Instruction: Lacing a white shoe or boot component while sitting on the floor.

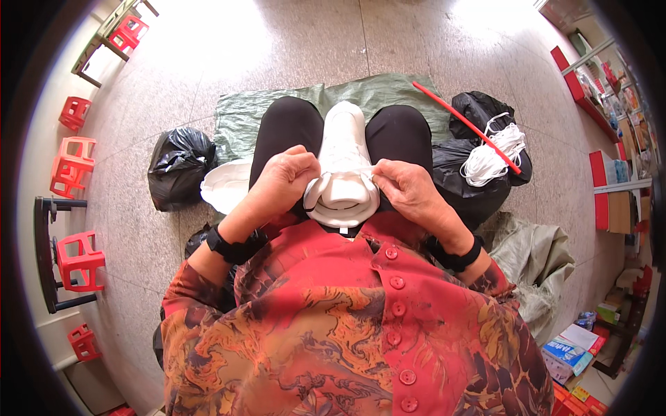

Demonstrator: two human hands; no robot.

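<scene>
A white shoe (344, 132) rests between my knees, its toe pointing away from me and its opening toward my body. A white shoelace (347, 169) runs across the shoe's upper near the tongue. At the left side of the opening my left hand (286, 177) is closed on the lace, though the fingertips are partly hidden. Across from it, my right hand (409, 188) pinches the lace at the right side. Another white shoe (227, 186) lies beside my left thigh, partly covered by my arm and leg.
Black plastic bags (179, 166) stand at both sides. On the right ones lie a bundle of white laces (494, 158) and a red stick (466, 119). A green woven sheet (277, 93) covers the floor ahead. Red stools (80, 262) line the left; shelves (610, 187) stand right.
</scene>
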